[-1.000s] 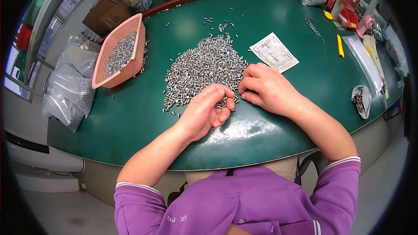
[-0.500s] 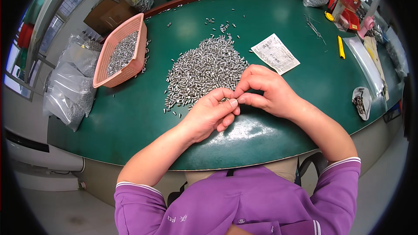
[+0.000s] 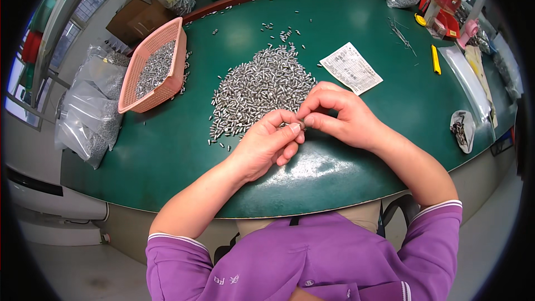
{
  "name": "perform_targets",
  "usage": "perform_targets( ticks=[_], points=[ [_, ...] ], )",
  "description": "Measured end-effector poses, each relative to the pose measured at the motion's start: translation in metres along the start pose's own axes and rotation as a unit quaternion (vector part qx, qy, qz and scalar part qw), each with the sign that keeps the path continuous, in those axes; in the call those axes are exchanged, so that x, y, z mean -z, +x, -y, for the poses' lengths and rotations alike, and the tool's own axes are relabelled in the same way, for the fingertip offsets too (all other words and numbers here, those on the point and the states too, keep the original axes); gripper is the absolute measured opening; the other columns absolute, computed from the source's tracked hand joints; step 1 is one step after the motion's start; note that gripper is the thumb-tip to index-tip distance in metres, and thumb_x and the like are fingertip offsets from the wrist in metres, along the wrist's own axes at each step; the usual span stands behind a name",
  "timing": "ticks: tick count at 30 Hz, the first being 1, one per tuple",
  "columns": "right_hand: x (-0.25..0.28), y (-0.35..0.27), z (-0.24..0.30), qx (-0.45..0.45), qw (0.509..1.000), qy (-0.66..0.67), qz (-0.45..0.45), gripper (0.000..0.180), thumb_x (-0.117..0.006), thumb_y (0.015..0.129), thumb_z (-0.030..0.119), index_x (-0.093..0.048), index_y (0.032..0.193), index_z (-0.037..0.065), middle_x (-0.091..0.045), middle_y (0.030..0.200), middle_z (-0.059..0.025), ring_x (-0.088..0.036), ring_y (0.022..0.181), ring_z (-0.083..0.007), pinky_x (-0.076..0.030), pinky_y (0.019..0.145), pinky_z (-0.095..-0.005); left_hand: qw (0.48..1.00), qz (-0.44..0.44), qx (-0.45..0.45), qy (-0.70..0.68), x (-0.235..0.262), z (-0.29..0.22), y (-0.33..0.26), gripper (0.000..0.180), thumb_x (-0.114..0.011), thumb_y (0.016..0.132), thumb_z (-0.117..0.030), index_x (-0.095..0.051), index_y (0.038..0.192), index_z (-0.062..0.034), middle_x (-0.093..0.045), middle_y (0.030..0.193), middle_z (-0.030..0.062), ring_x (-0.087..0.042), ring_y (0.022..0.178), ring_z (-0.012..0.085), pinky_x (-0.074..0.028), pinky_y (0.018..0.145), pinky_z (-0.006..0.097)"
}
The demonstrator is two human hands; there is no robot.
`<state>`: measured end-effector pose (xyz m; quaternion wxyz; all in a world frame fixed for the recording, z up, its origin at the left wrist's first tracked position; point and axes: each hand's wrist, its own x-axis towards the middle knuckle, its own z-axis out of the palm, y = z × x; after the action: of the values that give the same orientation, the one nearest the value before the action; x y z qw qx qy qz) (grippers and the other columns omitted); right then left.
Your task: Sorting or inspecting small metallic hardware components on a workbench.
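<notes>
Green tabletop (image 3: pixel 167 150) fills my view, its curved near edge running just above my purple sleeves. My left hand (image 3: pixel 267 145) and my right hand (image 3: pixel 340 114) meet at the centre, fingertips pinched narrow together on one small metal pin (image 3: pixel 301 126) held between them, just above the table. The pile of pins (image 3: pixel 259 89) lies at 12 o'clock from the hands, its near edge touching the left fingertips' side. At 10 o'clock a pink basket (image 3: pixel 153 69) with more pins sits near the table's left edge, well apart from the hands. A paper slip (image 3: pixel 351 68) lies at 1 o'clock, just beyond the right knuckles. At 3 o'clock a small crumpled bag (image 3: pixel 462 128) rests near the right edge. Bare green stretches at 8 o'clock and at 4 o'clock, open on both sides of my forearms.
</notes>
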<state>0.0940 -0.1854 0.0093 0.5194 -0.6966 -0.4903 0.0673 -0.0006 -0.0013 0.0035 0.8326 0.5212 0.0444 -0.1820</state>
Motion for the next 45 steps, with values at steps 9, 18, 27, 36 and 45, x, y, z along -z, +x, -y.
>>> perform_targets(
  ticks=[9,18,27,36,45],
  points=[
    [0.001,-0.005,-0.013,0.007,0.974,-0.227,0.013,0.016,-0.068,0.074,0.012,-0.066,0.091,0.011,-0.056,0.088,-0.0063,-0.054,0.088,-0.0264,-0.047,0.078,-0.0377,0.998,0.008,-0.037,-0.047,0.008,0.001,0.002,0.027,-0.036,0.099,-0.026,-0.051,0.101,-0.0036,-0.054,0.086,0.0104,-0.047,0.058,0.0135,-0.035,0.047,0.023],
    [0.000,-0.006,-0.012,-0.034,0.965,-0.259,0.025,0.012,-0.068,0.073,0.010,-0.061,0.082,0.007,-0.054,0.086,-0.0077,-0.054,0.088,-0.0268,-0.046,0.077,-0.0371,0.999,-0.004,-0.022,-0.033,0.007,0.002,0.003,0.017,-0.045,0.097,-0.022,-0.051,0.098,-0.0052,-0.055,0.085,0.0070,-0.045,0.056,0.0089,-0.032,0.043,0.020],
    [-0.002,0.000,0.003,0.088,0.984,-0.152,-0.014,0.014,-0.069,0.074,0.012,-0.064,0.086,0.010,-0.056,0.087,-0.0055,-0.055,0.086,-0.0256,-0.046,0.075,-0.0353,1.000,0.000,0.012,0.019,-0.002,0.000,0.000,0.016,-0.053,0.095,-0.017,-0.048,0.103,-0.0051,-0.055,0.082,0.0042,-0.047,0.055,0.0054,-0.036,0.043,0.017],
    [0.000,-0.005,-0.016,0.036,0.972,-0.233,-0.014,0.014,-0.067,0.075,0.011,-0.065,0.088,0.010,-0.055,0.090,-0.0057,-0.054,0.087,-0.0258,-0.046,0.078,-0.0373,1.000,0.001,0.014,-0.012,0.001,-0.002,0.001,0.017,-0.046,0.097,-0.020,-0.052,0.099,-0.0044,-0.055,0.081,0.0054,-0.046,0.054,0.0078,-0.036,0.043,0.019],
    [0.000,-0.005,-0.014,0.001,0.967,-0.255,0.003,0.010,-0.068,0.075,0.009,-0.063,0.083,0.007,-0.055,0.088,-0.0064,-0.054,0.087,-0.0250,-0.046,0.077,-0.0360,1.000,0.002,0.004,-0.013,0.004,0.000,0.001,0.018,-0.048,0.096,-0.021,-0.053,0.099,-0.0038,-0.055,0.083,0.0057,-0.047,0.055,0.0075,-0.037,0.044,0.019]
  ],
)
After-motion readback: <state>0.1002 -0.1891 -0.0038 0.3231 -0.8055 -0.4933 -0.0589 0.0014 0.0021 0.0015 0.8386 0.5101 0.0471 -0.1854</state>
